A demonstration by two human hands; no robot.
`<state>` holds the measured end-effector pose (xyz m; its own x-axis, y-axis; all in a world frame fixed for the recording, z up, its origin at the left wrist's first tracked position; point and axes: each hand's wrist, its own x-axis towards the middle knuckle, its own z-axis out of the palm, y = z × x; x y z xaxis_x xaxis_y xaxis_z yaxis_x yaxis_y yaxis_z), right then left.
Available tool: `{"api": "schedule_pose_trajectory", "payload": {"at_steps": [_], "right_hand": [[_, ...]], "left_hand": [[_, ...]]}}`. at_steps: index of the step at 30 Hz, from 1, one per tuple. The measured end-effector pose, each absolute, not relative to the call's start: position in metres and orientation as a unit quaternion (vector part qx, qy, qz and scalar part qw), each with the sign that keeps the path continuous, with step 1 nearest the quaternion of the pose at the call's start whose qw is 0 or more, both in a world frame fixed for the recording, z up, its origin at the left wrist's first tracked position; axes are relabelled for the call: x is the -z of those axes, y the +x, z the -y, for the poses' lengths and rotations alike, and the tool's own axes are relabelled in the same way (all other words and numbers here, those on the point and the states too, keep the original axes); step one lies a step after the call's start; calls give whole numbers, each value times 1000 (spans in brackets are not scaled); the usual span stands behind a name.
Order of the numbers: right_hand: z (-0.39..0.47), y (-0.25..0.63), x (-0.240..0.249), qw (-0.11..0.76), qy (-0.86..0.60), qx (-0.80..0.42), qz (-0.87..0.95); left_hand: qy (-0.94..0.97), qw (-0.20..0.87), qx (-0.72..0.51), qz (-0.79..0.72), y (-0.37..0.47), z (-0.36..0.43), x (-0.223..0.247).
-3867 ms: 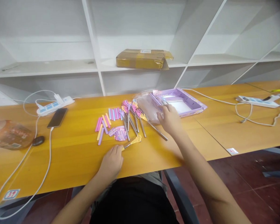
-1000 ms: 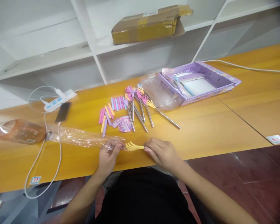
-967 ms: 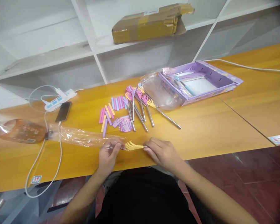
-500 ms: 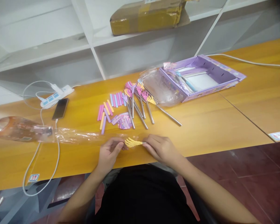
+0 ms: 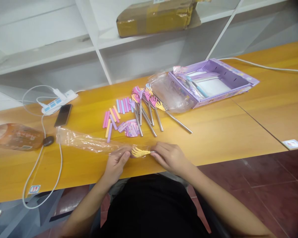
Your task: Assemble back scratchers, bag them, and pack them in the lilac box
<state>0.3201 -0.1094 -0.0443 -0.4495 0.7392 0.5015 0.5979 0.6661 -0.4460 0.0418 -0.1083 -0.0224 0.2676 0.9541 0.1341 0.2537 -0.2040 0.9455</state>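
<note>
Near the table's front edge, my right hand [image 5: 169, 155] pinches the metal stem of a back scratcher with a yellow claw head [image 5: 140, 152]; most of the stem is hidden by the hand. My left hand [image 5: 118, 164] is closed on the end of a long clear plastic bag [image 5: 86, 140], which stretches out to the left. The yellow head lies beside my left fingertips, and clear film shows around it. Beyond my hands lies a pile of back scratchers [image 5: 147, 114] with pink, purple, blue and yellow heads.
Coloured flat sticks [image 5: 109, 127] and small printed cards [image 5: 131, 129] lie left of the pile. A purple box [image 5: 234, 79] holds packaged pieces, with clear plastic [image 5: 172, 96] beside it. At left are an orange bottle [image 5: 20, 135], a phone [image 5: 63, 115], a power strip [image 5: 59, 102] and loose cables.
The plastic bag's far end has swung away from the orange bottle, uncovering a dark round object there. The yellow head has shifted slightly left, closer into my left fingers and the bag's end.
</note>
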Motion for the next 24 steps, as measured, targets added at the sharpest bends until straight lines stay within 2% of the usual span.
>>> {"api": "schedule_pose_trajectory", "payload": {"at_steps": [7,14,17,20,24], "right_hand": [[109,321,48,354,-393,-101,843],[114,314,47,348,-392,-104,845],[115,311,47,352,-388,-136,841],[114,312,46,354,-405,-162,827],[107,317,42,310,-434,-177,827]], "left_hand": [[685,488,-338,-423,46,104,11],[655,531,-309,-439,49,105,22],[590,546,-361,-473,51,108,24],[520,525,-463,-489,52,110,25],[470,491,-561,-473,48,109,32]]}}
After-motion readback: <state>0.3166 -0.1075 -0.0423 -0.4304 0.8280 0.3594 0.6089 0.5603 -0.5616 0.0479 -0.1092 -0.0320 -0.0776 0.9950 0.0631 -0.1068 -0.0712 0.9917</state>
